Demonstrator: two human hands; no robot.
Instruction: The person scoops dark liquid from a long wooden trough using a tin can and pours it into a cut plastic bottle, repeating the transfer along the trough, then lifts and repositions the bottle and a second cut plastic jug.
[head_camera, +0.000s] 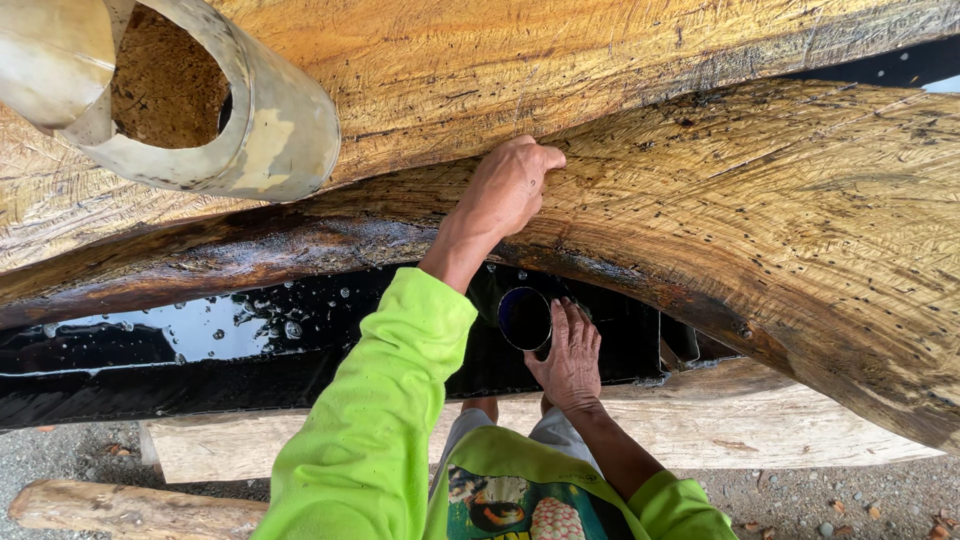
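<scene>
Under the slanting plank (760, 230), left hand (510, 190) presses flat; right hand (570, 355) cups upright can (524, 318)

Daylight falls on a gravel ground (90, 450), where a pale timber beam (760, 430) and a log (120, 508) lie.

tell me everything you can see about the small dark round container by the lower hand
The small round container looks like a cup seen from above: a thin pale rim around a dark, glossy inside, possibly holding dark liquid. It sits upright under the wet edge of the big wooden slab, against the black surface. The right hand touches its right side with its fingers.
</scene>
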